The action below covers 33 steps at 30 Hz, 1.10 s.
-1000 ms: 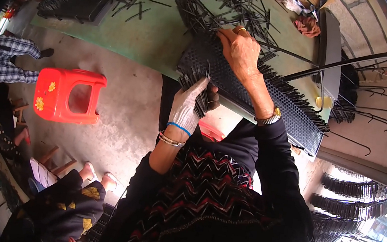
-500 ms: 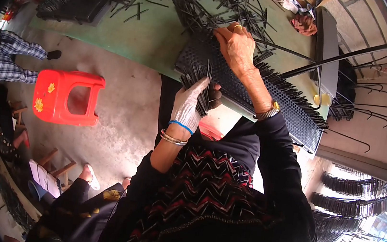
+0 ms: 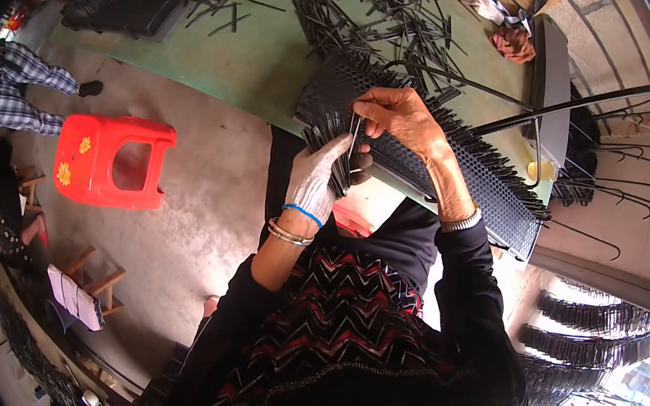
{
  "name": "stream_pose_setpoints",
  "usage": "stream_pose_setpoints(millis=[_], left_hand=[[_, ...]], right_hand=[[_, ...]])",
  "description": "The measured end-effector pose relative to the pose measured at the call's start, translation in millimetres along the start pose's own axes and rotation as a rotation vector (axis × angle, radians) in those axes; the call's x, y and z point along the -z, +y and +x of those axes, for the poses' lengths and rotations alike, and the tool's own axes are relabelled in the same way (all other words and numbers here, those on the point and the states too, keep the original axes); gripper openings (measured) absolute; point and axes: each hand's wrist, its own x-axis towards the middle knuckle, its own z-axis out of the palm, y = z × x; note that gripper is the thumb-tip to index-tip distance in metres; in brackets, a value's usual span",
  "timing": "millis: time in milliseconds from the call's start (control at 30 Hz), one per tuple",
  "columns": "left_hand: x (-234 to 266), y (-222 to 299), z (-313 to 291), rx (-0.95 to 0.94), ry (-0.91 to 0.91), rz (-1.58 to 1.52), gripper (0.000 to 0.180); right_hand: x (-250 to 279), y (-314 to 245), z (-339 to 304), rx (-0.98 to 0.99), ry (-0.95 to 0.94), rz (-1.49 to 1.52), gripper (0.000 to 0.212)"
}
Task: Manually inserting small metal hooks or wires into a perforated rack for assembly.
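My left hand (image 3: 313,179), in a whitish glove with dark fingertips, is closed round a bundle of thin black sticks (image 3: 325,132). Just right of the bundle, my bare right hand (image 3: 406,120) pinches one thin black stick (image 3: 355,132) by its upper end, close beside the others. Beneath my right hand lies a long black board full of small holes (image 3: 495,203), slanting from the table's near edge toward the right. Along its far side stands a dense row of black sticks (image 3: 473,150). The tips of my left fingers are partly hidden behind the bundle.
Loose black sticks (image 3: 324,8) pile up across the green table (image 3: 220,68). A second black board (image 3: 134,9) sits at far left. Black hooked rods (image 3: 581,96) reach in from the right. A red stool (image 3: 107,160) stands on the floor; a person in checked trousers (image 3: 26,89) is beyond.
My right hand has come back from the board's far row toward the bundle and now pinches a stick there. The left hand stays put. Another person's legs at lower left have mostly moved out of view.
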Motion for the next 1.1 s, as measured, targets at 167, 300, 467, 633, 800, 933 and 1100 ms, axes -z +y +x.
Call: stream_pose_setpoints(millis=[167,300,467,633,800,933,1100], left_hand=[[1,2,0,0.034,0.037,0.045,0.024],[6,4,2,0.106,0.141,-0.002,0.021],[8,1,10,0.095,0.039,-0.034,0.018],[6,-7,9,0.123,0.036,-0.116,0.018],[5,-1,1,0.108,0.060,-0.113,0.019],[9,1,3,0.084,0.041,0.001,0.020],[9,3,4,0.072,0.051,0.006,0.019]], right_hand=[[0,-6,0,-0.008,-0.051,0.010,0.017],[2,-19,-1,0.098,0.196,-0.051,0.015],[-2,-31,20,0.353,0.589,-0.229,0.011],[-10,-17,50,0.527,0.717,-0.394,0.010],[-14,-11,57,0.567,0.700,-0.476,0.009],[-12,-12,56,0.554,0.684,-0.559,0.011],[-5,-12,58,0.547,0.652,-0.647,0.012]])
